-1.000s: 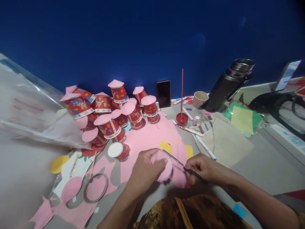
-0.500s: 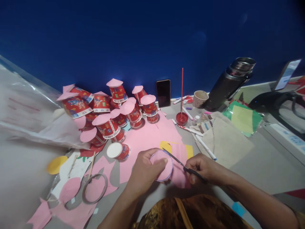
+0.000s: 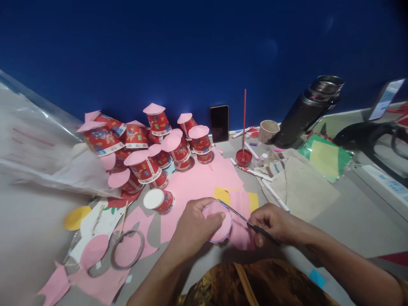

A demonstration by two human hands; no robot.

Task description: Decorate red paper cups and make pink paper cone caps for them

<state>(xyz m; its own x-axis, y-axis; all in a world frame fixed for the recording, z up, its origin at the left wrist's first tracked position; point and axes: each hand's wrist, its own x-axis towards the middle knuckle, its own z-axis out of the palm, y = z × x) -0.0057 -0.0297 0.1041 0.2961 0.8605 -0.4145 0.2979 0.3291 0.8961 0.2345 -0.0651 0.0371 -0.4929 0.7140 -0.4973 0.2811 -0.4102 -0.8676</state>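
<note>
My left hand (image 3: pixel 198 221) pinches a pink paper circle (image 3: pixel 219 229), thumb on top and fingers beneath. A blue-purple line runs round the circle's edge. In my right hand (image 3: pixel 270 223) is a pair of scissors (image 3: pixel 237 213) with dark handles. The blades lie along the upper right edge of the circle and look nearly closed. Below the hands and to the left, a large sheet of pink paper (image 3: pixel 197 178) covers the table. A yellow piece of paper (image 3: pixel 254 201) shows beneath a pink strip.
Several red paper cups (image 3: pixel 145 170) with pink paper tops are stacked at the left back. One cup (image 3: pixel 165 202) lies tipped nearby. A tape roll (image 3: pixel 142 246), a dish of red paint (image 3: pixel 244 158), a phone (image 3: pixel 219 123) and a black flask (image 3: pixel 306 110) stand around.
The scissor blades have come closer together at the circle's edge. My left hand and the circle stay almost in the same place.
</note>
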